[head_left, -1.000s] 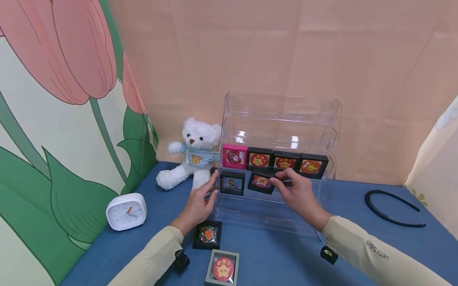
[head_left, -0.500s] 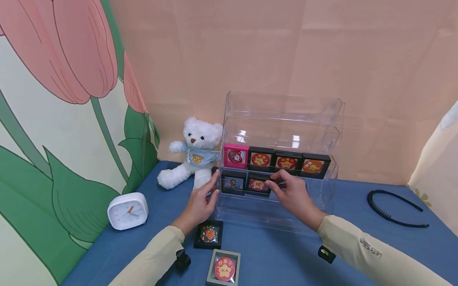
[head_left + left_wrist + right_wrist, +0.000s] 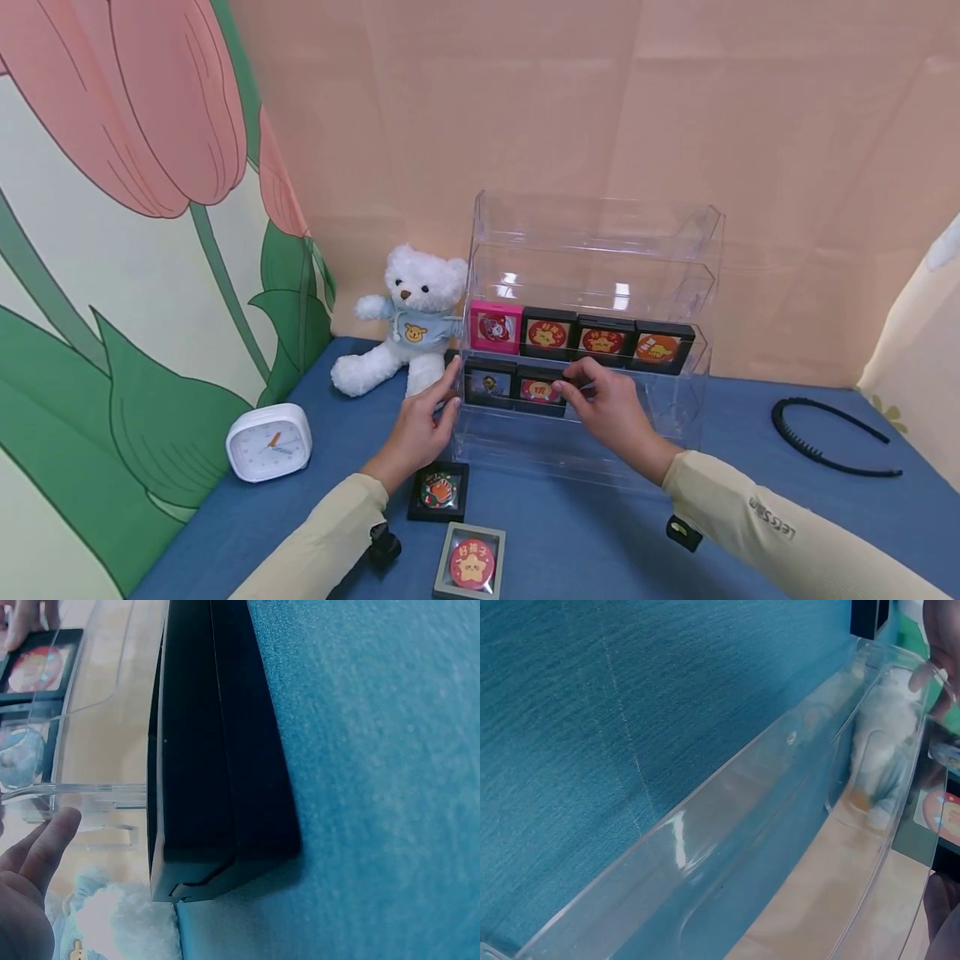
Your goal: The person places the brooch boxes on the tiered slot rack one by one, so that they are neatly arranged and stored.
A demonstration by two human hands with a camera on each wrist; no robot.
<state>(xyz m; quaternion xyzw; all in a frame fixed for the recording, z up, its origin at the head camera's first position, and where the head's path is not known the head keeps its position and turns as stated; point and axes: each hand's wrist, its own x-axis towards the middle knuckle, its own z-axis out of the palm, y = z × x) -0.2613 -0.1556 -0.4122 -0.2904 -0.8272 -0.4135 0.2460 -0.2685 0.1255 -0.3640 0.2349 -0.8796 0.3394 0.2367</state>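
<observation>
A clear stepped display rack [image 3: 592,287] stands on the blue cloth. My right hand [image 3: 618,408] pinches the right end of a black badge display box [image 3: 542,390], thumb in front and fingers at its top. That box shows a red round badge and sits in the rack's lower row, close beside another black display box [image 3: 490,384] with a dark picture. My left hand [image 3: 414,425] touches the rack's left side with its fingers fairly straight. In the left wrist view, a fingertip [image 3: 66,819] lies right at the clear edge.
Above stand a pink display box [image 3: 496,327] and several black ones. A black display box [image 3: 438,492] and a grey one [image 3: 469,560] lie on the cloth in front. A white teddy bear [image 3: 412,317], a white clock [image 3: 268,442] and a black headband [image 3: 795,446] surround the rack.
The black box in my right hand has gone from tilted to level and shifted slightly left, up to its neighbour in the row. My left hand stays at the rack's side.
</observation>
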